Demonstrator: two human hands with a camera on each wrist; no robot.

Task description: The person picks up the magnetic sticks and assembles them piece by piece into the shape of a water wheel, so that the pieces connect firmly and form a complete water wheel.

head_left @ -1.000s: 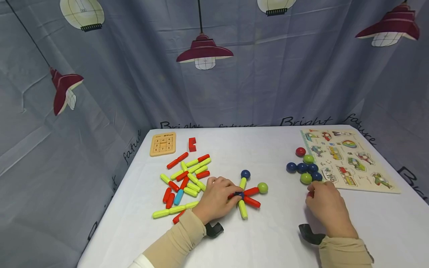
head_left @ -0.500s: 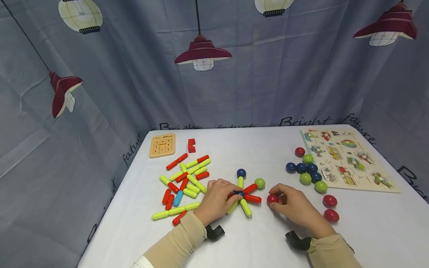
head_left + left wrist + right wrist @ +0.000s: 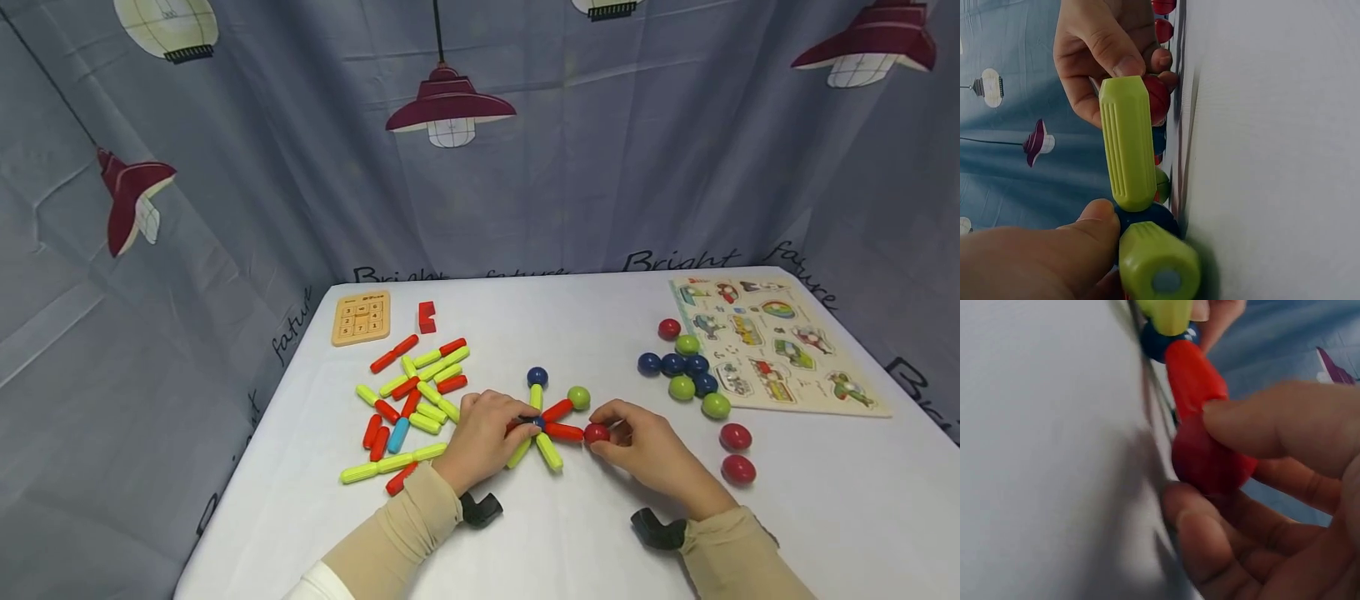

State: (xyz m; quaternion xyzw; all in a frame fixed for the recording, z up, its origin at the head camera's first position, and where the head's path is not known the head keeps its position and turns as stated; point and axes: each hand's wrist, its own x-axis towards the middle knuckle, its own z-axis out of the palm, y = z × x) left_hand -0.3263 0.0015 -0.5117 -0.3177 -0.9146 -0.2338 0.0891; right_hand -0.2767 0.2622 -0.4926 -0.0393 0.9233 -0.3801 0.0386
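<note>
My left hand (image 3: pixel 483 433) grips the dark blue ball (image 3: pixel 1147 215) at the hub of a star of coloured rods. Yellow-green rods (image 3: pixel 1127 144) and red rods (image 3: pixel 562 432) stick out from that hub. A second blue ball (image 3: pixel 537 377) caps the far yellow-green rod, and a green ball (image 3: pixel 578 397) sits at the tip of one red rod. On the right, my right hand (image 3: pixel 645 446) pinches a red ball (image 3: pixel 1213 456) between thumb and fingers, right at the end of another red rod (image 3: pixel 1194 375). Part of the hub is hidden behind the left fingers.
Loose red, yellow-green and blue rods (image 3: pixel 399 435) lie left of the star. Several balls (image 3: pixel 673 364) are grouped at the right, with two red balls (image 3: pixel 738 470) nearer. A picture board (image 3: pixel 780 346), a wooden number board (image 3: pixel 362 317) and a red block (image 3: pixel 427 317) lie farther back.
My right hand has brought a red ball leftward from the pile at the right to the tip of the red rod. The left hand keeps its hold while the star has turned slightly.
</note>
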